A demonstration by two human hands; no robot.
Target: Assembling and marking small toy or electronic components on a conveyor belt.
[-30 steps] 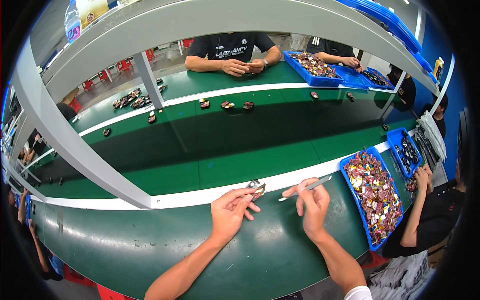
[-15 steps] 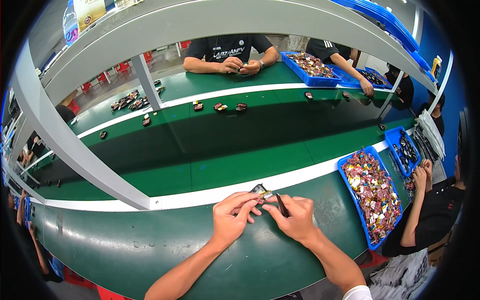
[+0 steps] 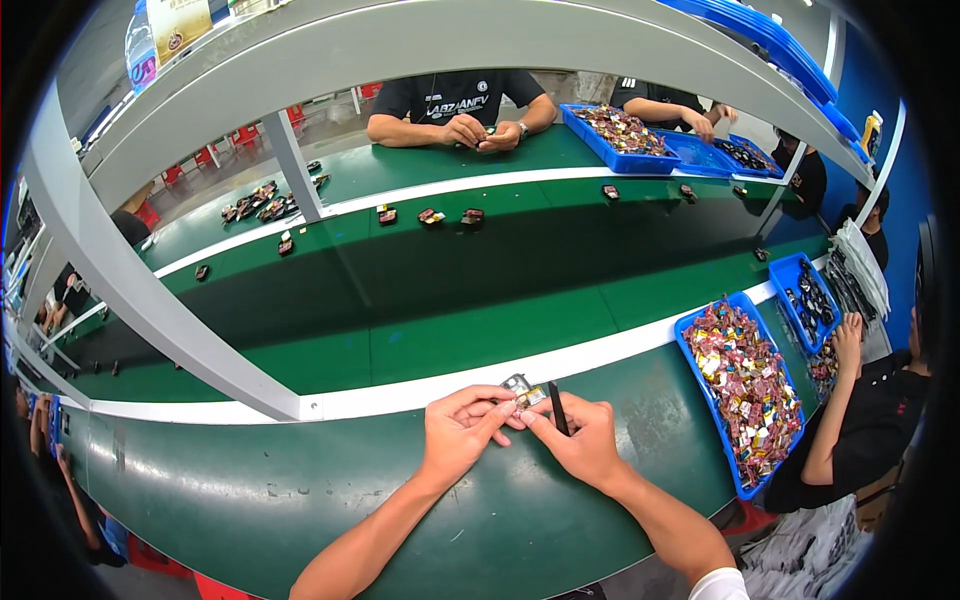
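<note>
Above the green worktop, near its white front rail, my left hand (image 3: 458,432) pinches a small black casing (image 3: 517,383) with a yellowish, shiny part in it. My right hand (image 3: 585,445) meets it from the other side, thumb and fingertips at the casing's edge. Held in that same hand is a slim black stick-like tool (image 3: 558,408), pointing up and away; its exact kind I cannot make out. My fingers partly hide the casing's near side.
A blue tray (image 3: 684,335) heaped with small reddish and yellow parts stands right of my hands. Beyond it, a blue tray (image 3: 833,322) holds black pieces, near a co-worker's hand (image 3: 847,340). Past the rail runs a green conveyor belt (image 3: 480,335) carrying scattered units. A grey post (image 3: 165,290) rises left.
Units on the belt have shifted slightly left. My right fingers have closed in on the casing, and the black tool stands more upright. A co-worker at the far right has drawn an arm back.
</note>
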